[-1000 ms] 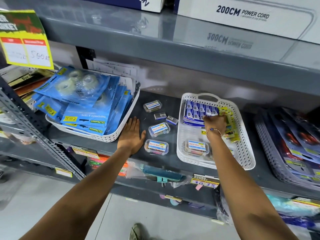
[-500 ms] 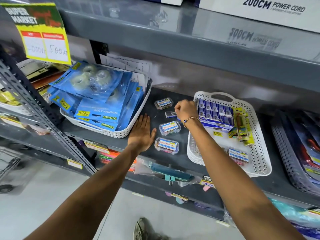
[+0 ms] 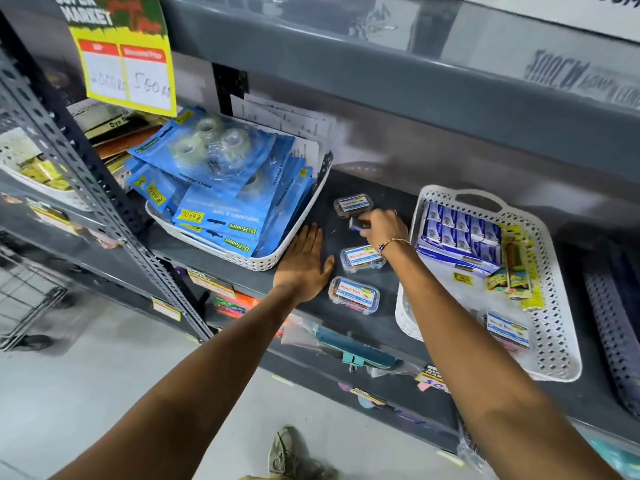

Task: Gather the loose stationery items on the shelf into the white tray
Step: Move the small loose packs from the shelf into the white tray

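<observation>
Three clear plastic boxes with white labels lie loose on the dark shelf: a far box (image 3: 352, 204), a middle box (image 3: 362, 259) and a near box (image 3: 354, 294). My right hand (image 3: 381, 226) is between the far and middle boxes, fingers closed on a small blue-and-white staple box (image 3: 356, 224). My left hand (image 3: 304, 261) lies flat and open on the shelf, left of the boxes. The white tray (image 3: 554, 355) on the right holds blue staple boxes (image 3: 457, 237), yellow packets (image 3: 516, 268) and one clear labelled box (image 3: 507, 329).
A second white basket (image 3: 242, 261) full of blue tape-dispenser packs sits left of my left hand. A grey perforated tray (image 3: 609, 323) is at the far right. An upper shelf overhangs. A yellow price sign (image 3: 124, 53) hangs top left. A slanted metal upright (image 3: 104, 206) crosses the left.
My right hand left the white tray, crossed left to the loose items and closed on a small staple box. The left hand stayed flat on the shelf. The camera moved closer.
</observation>
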Demonstrator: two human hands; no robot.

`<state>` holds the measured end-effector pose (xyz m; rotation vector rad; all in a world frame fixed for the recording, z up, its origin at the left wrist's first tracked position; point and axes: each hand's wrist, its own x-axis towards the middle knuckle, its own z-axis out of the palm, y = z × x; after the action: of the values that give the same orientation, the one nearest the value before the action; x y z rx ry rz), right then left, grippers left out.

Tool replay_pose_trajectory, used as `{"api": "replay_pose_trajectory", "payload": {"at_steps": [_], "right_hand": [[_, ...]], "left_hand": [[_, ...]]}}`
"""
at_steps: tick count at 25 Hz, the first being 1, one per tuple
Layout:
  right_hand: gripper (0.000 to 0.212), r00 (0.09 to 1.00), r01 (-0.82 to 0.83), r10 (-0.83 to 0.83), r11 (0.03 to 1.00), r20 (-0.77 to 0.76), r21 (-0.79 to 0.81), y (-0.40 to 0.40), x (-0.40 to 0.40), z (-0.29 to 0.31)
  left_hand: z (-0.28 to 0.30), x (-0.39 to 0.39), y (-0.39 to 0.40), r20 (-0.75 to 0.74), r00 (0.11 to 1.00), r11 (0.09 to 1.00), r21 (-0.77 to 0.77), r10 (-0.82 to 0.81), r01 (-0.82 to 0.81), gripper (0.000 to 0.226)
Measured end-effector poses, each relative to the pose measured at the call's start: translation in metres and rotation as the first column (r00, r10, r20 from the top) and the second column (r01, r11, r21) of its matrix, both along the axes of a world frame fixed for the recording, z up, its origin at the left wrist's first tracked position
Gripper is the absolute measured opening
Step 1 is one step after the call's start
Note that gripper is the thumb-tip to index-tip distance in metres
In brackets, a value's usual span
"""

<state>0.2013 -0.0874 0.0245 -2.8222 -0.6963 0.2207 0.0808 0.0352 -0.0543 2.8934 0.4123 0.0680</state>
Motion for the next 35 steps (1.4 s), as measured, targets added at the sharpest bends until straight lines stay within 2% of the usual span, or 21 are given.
{"api": "replay_pose_trajectory", "payload": {"at_steps": [2,4,6,12,16,19,21,23,25,27,29,31,35], "right_hand": [[0.031,0.999,-0.006,0.014,0.980,-0.041,0.198,-0.004,-0.007,0.004],[0.028,0.985,0.062,0.022,0.882,-0.173,0.468,-0.014,-0.017,0.014],[0.027,0.957,0.134,0.055,0.788,-0.285,0.601,-0.031,-0.026,0.023],[0.028,0.885,0.379,-0.027,0.621,-0.465,0.686,-0.092,-0.039,0.021],[0.017,0.835,0.510,-0.097,0.506,-0.542,0.695,-0.129,-0.045,0.023],[0.033,0.757,0.653,-0.282,0.347,-0.589,0.673,-0.148,-0.026,0.020],[0.025,0.702,0.698,-0.457,0.289,-0.547,0.655,-0.157,-0.010,0.023],[0.012,0.659,0.705,-0.618,0.310,-0.429,0.638,-0.164,0.004,0.026],[0.021,0.645,0.712,-0.703,0.409,-0.301,0.572,-0.172,0.008,0.029],[0.024,0.691,0.689,-0.688,0.533,-0.223,0.491,-0.176,0.010,0.027],[0.025,0.730,0.664,-0.656,0.613,-0.192,0.428,-0.176,0.011,0.027],[0.025,0.745,0.647,-0.644,0.636,-0.173,0.421,-0.174,0.013,0.028],[0.025,0.714,0.680,-0.672,0.599,-0.195,0.423,-0.170,0.015,0.030]], "left_hand": [[-0.001,0.000,0.000,-0.001,1.000,1.000,-0.017,-0.006,0.006,0.070],[-0.001,0.001,0.001,0.004,1.000,1.000,-0.026,-0.013,0.013,0.070],[-0.001,0.002,0.002,-0.001,1.000,0.999,-0.031,-0.027,0.027,0.069],[0.000,0.002,0.003,-0.050,0.999,1.000,0.016,-0.017,0.018,0.067],[-0.002,0.003,0.001,-0.077,0.997,0.999,0.042,-0.021,0.025,0.066],[-0.004,0.004,0.001,-0.091,0.996,0.998,0.053,-0.019,0.023,0.067],[-0.004,0.004,0.002,-0.092,0.996,0.999,0.045,-0.017,0.021,0.067],[-0.004,0.005,0.003,-0.088,0.996,0.999,0.031,-0.017,0.020,0.067],[-0.004,0.004,0.002,-0.078,0.997,1.000,0.021,-0.020,0.022,0.067],[-0.004,0.004,0.003,-0.069,0.997,1.000,0.021,-0.021,0.022,0.068],[-0.004,0.004,0.002,-0.064,0.998,0.999,0.027,-0.024,0.026,0.068],[-0.004,0.003,0.002,-0.060,0.998,0.999,0.026,-0.024,0.026,0.068],[-0.004,0.002,0.001,-0.048,0.998,0.999,0.016,-0.028,0.028,0.067]]}}
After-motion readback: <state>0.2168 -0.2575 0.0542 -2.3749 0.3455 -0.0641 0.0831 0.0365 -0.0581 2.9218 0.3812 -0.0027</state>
